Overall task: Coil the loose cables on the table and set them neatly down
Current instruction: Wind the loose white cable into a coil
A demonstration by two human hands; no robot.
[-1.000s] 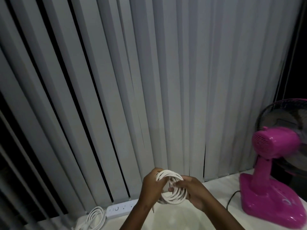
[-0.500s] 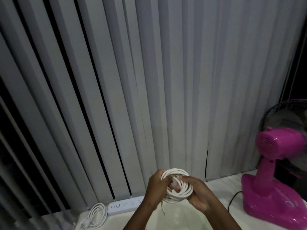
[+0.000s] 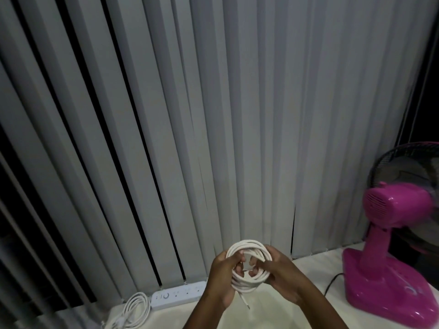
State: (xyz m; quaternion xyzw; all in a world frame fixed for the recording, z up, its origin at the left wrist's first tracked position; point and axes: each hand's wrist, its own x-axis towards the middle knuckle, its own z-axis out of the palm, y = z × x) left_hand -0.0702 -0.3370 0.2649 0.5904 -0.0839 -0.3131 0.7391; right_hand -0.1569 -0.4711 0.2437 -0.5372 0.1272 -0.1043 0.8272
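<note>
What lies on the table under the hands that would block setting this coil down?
Nothing visible. Both hands, left and right, hold the white coil above bare table. The other coiled cable and power strip lie off left, the pink fan off right.

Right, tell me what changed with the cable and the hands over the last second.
Little changed. The left hand and right hand keep gripping the coiled white cable, held above the pale table; the fingers shifted slightly around the loops, and a short loose end now hangs below the coil. The view itself tilted a little. The second white cable bundle, white power strip and pink desk fan stayed put.
</note>
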